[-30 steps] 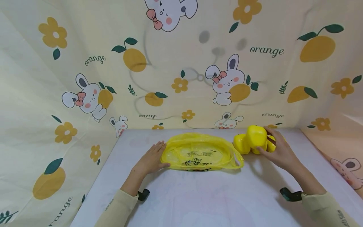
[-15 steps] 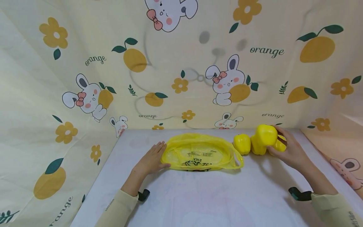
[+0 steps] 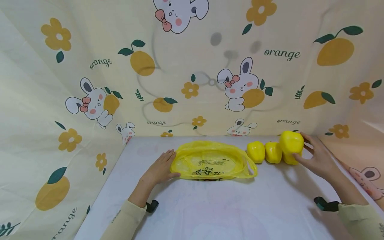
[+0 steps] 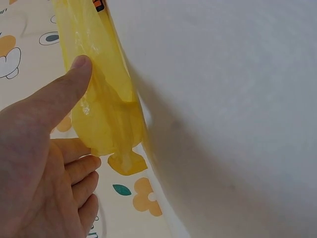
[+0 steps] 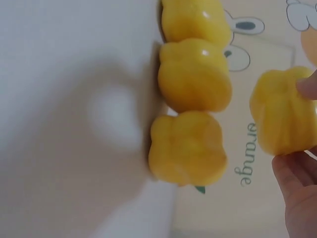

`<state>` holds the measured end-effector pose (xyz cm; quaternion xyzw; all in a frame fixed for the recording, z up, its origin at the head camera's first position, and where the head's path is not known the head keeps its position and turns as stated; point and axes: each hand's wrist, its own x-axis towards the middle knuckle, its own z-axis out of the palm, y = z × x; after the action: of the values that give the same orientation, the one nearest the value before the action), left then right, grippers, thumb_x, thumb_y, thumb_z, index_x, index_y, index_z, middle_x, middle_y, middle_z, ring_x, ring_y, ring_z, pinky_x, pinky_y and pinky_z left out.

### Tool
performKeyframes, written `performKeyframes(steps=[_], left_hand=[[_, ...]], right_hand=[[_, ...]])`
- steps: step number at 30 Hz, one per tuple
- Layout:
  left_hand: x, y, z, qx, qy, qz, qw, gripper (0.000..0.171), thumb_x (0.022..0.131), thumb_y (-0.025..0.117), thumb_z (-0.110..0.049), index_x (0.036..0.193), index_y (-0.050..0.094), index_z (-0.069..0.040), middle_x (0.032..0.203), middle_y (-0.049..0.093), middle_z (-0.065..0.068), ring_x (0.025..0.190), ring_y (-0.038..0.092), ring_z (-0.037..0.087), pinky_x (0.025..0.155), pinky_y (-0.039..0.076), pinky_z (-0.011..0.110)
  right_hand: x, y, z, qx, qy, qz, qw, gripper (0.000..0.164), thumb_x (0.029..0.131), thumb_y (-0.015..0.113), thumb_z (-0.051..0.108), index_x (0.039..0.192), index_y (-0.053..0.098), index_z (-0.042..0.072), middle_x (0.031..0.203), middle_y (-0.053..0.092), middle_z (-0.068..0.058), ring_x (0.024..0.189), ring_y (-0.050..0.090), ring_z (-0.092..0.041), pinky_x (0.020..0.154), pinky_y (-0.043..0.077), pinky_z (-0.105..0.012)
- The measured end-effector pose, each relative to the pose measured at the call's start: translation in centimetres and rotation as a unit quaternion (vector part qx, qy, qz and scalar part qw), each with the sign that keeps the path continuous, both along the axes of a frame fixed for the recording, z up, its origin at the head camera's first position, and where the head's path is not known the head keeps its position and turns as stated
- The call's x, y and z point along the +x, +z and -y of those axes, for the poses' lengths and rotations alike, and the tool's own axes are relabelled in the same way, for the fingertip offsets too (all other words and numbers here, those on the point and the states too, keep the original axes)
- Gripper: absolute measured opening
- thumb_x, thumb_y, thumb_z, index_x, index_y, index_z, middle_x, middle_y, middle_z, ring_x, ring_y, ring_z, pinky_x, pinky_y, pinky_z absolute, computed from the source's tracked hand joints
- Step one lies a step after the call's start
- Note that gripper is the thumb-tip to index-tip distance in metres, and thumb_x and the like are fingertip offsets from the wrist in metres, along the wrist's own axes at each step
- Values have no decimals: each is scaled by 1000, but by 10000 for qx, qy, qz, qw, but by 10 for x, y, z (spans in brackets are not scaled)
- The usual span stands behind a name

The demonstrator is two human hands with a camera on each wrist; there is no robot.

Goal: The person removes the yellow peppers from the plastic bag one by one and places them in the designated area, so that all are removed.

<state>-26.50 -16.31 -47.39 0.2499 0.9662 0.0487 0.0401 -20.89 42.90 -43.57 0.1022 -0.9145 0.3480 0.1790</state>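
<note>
My right hand (image 3: pixel 319 158) holds a yellow bell pepper (image 3: pixel 291 141) between thumb and fingers, raised off the table. In the right wrist view the held pepper (image 5: pixel 283 111) hangs apart from a row of three more yellow peppers. In the head view, the left pepper (image 3: pixel 256 152) and middle pepper (image 3: pixel 273 152) show whole, while the right pepper (image 3: pixel 290 159) is partly hidden behind the held one. My left hand (image 3: pixel 157 167) rests against the left end of a yellow plastic bag (image 3: pixel 210 163), its fingers fairly straight and thumb spread apart (image 4: pixel 54 99).
The bag lies with its mouth spread toward me and a handle loop at its right, close to the left pepper. Beneath everything is a white table (image 3: pixel 216 210). A printed cloth (image 3: pixel 192 66) rises behind the table and along both sides.
My right hand has moved to the right with the held pepper, passing in front of the row and uncovering the left and middle peppers. My left hand and the bag have stayed put.
</note>
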Motion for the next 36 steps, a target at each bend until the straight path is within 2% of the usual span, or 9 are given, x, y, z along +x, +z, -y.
performKeyframes(steps=[4,8,10,12,15,17,25,36], left_hand=[[0,0,0,-5,38,6,10000,99,101,70,-56,169,25,0,178,20,17,166,16,33,136,13,47],[1,2,-1,3,55,22,10000,100,101,71,-56,169,25,0,178,19,17,166,15,33,136,13,47],[1,3,-1,-20,45,25,10000,100,101,71,-56,169,24,0,178,19,17,166,15,33,136,13,47],[1,4,-1,-25,38,33,10000,100,101,71,-56,169,24,1,178,19,17,166,15,33,136,13,47],[0,4,-1,-30,34,33,10000,100,101,71,-55,169,24,1,178,19,17,166,15,33,136,12,47],[0,4,0,-44,36,38,10000,100,101,71,-55,169,24,0,178,19,17,166,15,33,136,12,47],[0,1,0,-1,66,66,10000,100,101,71,-55,169,24,0,178,19,16,166,15,32,136,12,46],[0,0,0,26,23,17,10000,99,101,71,-55,169,26,0,178,21,17,166,17,33,136,14,47]], right_hand=[[-1,0,-8,-81,-32,210,9997,97,93,83,3,168,21,-4,159,35,-39,139,37,-59,96,27,8],[-2,0,-16,-116,-85,199,9997,96,93,83,5,167,22,-4,158,36,-38,140,40,-33,96,28,8],[-2,0,-20,-89,-132,140,9998,94,93,83,3,166,24,-5,156,36,-37,136,39,-30,95,28,8],[-2,1,-23,-82,-162,145,9997,94,93,82,3,167,24,-5,157,35,-38,138,40,-35,94,28,9],[-2,1,-29,-57,-221,264,9994,94,96,79,5,168,20,-5,160,31,-41,137,36,-58,94,27,9],[-2,1,-34,-38,-257,326,9991,94,97,79,6,168,18,-5,160,30,-42,137,35,-63,94,26,9],[0,-2,-49,38,-358,348,9987,91,98,78,6,168,20,-4,159,32,-41,137,34,-58,94,25,9],[4,-9,-67,-169,-532,773,9954,89,103,72,12,169,14,-3,164,22,-43,144,26,-69,89,29,8]])
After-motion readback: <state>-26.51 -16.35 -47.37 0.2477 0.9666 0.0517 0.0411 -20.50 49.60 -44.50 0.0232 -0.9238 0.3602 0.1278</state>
